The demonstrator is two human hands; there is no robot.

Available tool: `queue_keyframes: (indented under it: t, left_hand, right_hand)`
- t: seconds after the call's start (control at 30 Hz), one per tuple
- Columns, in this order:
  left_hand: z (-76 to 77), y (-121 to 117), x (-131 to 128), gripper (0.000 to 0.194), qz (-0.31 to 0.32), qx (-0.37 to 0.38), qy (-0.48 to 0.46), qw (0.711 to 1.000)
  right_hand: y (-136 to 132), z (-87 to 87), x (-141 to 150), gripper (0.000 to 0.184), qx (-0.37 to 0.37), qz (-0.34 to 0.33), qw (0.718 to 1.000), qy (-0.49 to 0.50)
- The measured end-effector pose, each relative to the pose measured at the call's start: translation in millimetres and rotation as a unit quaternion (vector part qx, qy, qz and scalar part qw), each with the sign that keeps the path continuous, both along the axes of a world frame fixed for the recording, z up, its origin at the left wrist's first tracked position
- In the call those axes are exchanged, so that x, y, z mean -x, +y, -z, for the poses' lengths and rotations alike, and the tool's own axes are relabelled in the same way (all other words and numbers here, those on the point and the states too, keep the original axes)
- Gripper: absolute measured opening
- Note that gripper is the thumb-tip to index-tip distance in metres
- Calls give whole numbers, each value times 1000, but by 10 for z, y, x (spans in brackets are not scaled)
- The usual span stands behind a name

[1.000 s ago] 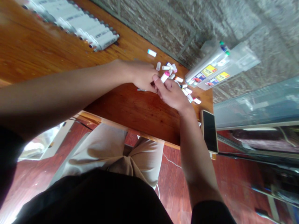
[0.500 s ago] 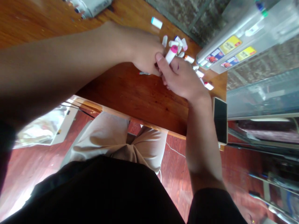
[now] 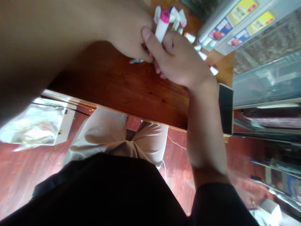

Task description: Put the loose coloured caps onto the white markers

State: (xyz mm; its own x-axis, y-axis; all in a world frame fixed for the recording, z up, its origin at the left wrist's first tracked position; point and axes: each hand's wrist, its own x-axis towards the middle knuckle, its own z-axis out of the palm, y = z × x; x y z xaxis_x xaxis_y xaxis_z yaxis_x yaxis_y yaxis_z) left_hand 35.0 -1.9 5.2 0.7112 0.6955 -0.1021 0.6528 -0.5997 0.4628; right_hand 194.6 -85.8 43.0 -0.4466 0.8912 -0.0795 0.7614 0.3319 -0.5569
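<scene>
My right hand (image 3: 181,62) is closed around a white marker (image 3: 161,26) with a pink end, which points up and away between thumb and fingers. The lower part of the marker is hidden in the grip. Pressed against the right fingers is my left hand (image 3: 131,37), its fingers curled; what they hold is covered by the hand itself. A thin grey-green stick-like thing (image 3: 136,61) with a red tip shows just below the left hand; I cannot tell whether it is held or lies on the table.
Several white marker caps (image 3: 182,18) with coloured ends lie beyond the hands on the wooden table (image 3: 141,97). A clear plastic box (image 3: 207,34) with bright labels stands at the back right. At the table's right edge lies a dark-screened tablet-like thing (image 3: 225,108).
The view has shifted, so hands and table stand higher and nearer in the picture. Both hands stay together, and the pink-ended marker is still in the right hand.
</scene>
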Motion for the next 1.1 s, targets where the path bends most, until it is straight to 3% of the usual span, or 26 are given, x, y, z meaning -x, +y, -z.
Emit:
queue_keyframes:
  t: [0.13,0.23,0.37,0.57,1.1]
  left_hand:
    - [-68,-71,24,30,67,-137,92,984]
    - [-87,-95,38,27,73,-166,85,980]
    - [-106,-95,41,22,99,-144,46,984]
    - [-165,-147,22,27,83,-97,53,990]
    - [-226,-252,1,36,46,-129,106,985]
  right_hand:
    - [32,44,-15,60,5,8,1000,29]
    - [50,64,-18,59,24,20,999,41]
    - [74,94,-20,56,43,41,997,52]
    - [103,146,-42,57,33,37,997,52]
    - [25,100,-35,64,8,25,999,28]
